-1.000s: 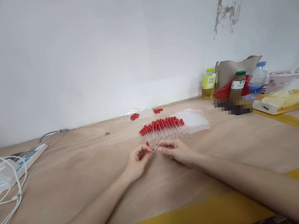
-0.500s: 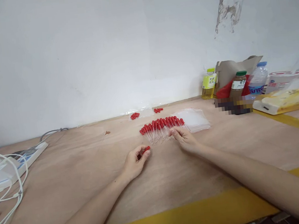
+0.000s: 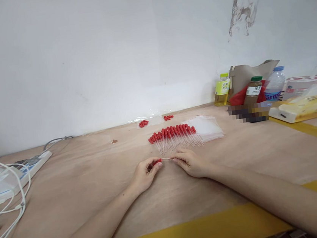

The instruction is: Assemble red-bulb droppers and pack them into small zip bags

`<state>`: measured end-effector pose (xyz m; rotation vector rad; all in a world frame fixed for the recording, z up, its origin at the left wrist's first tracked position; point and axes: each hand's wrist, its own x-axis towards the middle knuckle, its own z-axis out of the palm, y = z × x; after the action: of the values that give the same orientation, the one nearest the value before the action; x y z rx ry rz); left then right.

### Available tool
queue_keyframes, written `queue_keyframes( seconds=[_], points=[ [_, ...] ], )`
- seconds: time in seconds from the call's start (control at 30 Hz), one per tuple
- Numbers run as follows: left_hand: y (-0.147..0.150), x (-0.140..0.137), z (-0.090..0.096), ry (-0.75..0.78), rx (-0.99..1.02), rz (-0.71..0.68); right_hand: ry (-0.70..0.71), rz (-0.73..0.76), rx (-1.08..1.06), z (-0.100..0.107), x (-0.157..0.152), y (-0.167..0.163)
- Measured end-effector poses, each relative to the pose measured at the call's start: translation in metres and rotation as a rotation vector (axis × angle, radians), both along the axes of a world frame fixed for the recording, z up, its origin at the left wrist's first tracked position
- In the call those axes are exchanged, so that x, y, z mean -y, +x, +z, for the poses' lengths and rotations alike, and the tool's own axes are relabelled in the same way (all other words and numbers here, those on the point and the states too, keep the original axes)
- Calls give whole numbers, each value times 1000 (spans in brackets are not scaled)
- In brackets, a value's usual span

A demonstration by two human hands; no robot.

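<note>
Between thumb and fingers, my left hand (image 3: pixel 146 172) pinches a red rubber dropper bulb (image 3: pixel 158 161), its end showing past the fingertips. My right hand (image 3: pixel 190 163) is closed on a thin clear dropper tube (image 3: pixel 167 159), which reaches left and meets the bulb's end. Whether the tube sits inside the bulb, I cannot tell. Just beyond both hands lies a row of droppers (image 3: pixel 174 132), red bulbs toward the wall and clear tubes toward me. Loose red bulbs (image 3: pixel 143 123) lie on a clear plastic bag behind the row, with more red bulbs (image 3: pixel 168 117) to their right.
Right of the row lies a clear plastic bag (image 3: pixel 206 127). Bottles (image 3: pixel 222 89), a paper bag (image 3: pixel 247 74) and a tissue pack (image 3: pixel 303 108) stand at the right. On the left are a power strip (image 3: pixel 39 165) and white cables (image 3: pixel 20 188). The wall borders the table's back.
My right hand has moved from the row's right end toward me and left, bringing a dropper tube to the bulb. My left hand has stayed almost in place, holding the bulb.
</note>
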<state>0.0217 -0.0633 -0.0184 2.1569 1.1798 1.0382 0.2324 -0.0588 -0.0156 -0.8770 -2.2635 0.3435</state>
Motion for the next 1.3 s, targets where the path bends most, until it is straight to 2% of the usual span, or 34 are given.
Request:
queue_keyframes(
  seconds=[0.23,0.47,0.57,0.67,0.87,0.97,1.03,1.2,1.3],
  points=[
    [-1,5,6,115,-51,-55,68,-41,164,-2,-3,2],
    [1,11,12,172,-217,-100,261,-79,304,2,-1,3],
    [1,12,11,196,-272,-115,306,-52,327,1,1,0],
    [2,12,10,208,-300,-149,273,-27,298,1,5,-3],
    [3,11,12,190,-275,-189,119,-40,217,1,10,-11],
    [2,4,15,138,-168,-179,64,-19,162,8,8,-13],
    [0,-3,18,54,1,-136,25,-38,77,14,7,-12],
    [-6,-14,19,-377,601,57,-16,-137,-123,18,6,-11],
    [-3,-10,17,-515,818,91,55,-139,-92,11,11,-15]
  ],
)
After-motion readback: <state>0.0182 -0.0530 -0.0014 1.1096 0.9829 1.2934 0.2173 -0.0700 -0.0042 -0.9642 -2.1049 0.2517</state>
